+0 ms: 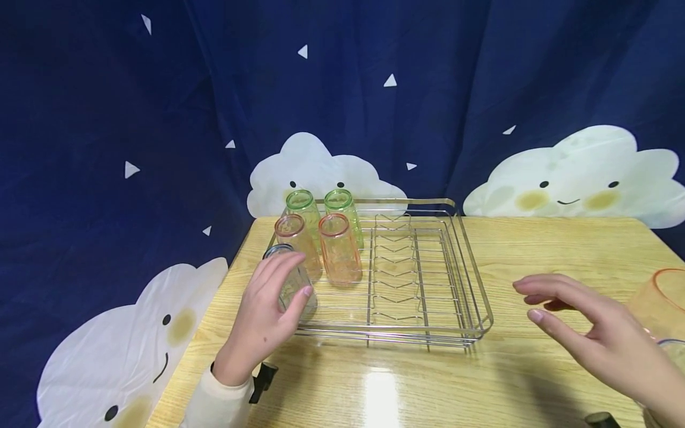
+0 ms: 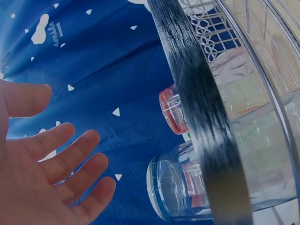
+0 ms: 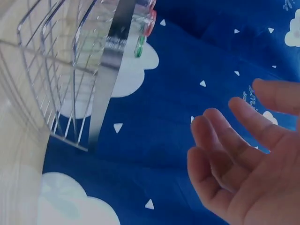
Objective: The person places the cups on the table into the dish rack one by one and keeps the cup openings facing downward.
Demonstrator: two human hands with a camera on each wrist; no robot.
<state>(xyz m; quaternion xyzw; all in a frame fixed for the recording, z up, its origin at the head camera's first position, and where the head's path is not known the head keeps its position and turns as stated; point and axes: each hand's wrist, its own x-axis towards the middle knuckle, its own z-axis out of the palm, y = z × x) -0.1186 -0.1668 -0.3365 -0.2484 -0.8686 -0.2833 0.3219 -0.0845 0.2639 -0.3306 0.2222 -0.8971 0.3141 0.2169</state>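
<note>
Upside down at the near left corner of a wire dish rack [image 1: 484, 297] stands a clear glass with a blue rim [image 1: 292, 284]. My left hand [image 1: 264, 318] is beside that glass, its fingers loosely bent; the left wrist view shows a gap between the fingers and the blue-rimmed glass [image 2: 176, 187]. My right hand [image 1: 599, 339] hovers right of the rack, fingers relaxed and holding nothing. Nearest to it, at the right edge, are an orange glass [image 1: 655, 303] and a blue-rimmed glass [image 1: 677, 353], both partly cut off.
Two pinkish-orange glasses [image 1: 341, 258] and two green glasses [image 1: 342, 205] stand upside down behind the blue-rimmed one in the rack. A zigzag wire divider [image 1: 395, 273] runs through its middle. The wooden table [image 1: 332, 380] meets a dark blue curtain [image 1: 353, 107] at the back.
</note>
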